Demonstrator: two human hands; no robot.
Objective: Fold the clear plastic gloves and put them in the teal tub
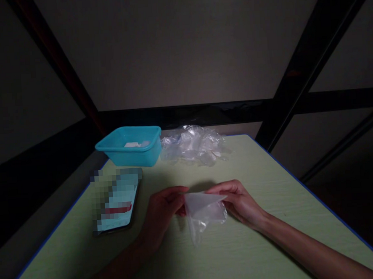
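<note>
A small clear plastic bag is held above the table between my two hands. My left hand pinches its upper left corner, with the fingers closed on the film. My right hand grips the upper right edge between thumb and fingers. The bag's top edge is stretched between them, and its lower part hangs in a crumpled point. Whether anything lies inside the bag I cannot tell.
On the pale green table a blue basket with white items inside stands at the back left. Beside it lies a heap of clear plastic bags. A phone with a lit, partly pixelated screen lies left of my hands.
</note>
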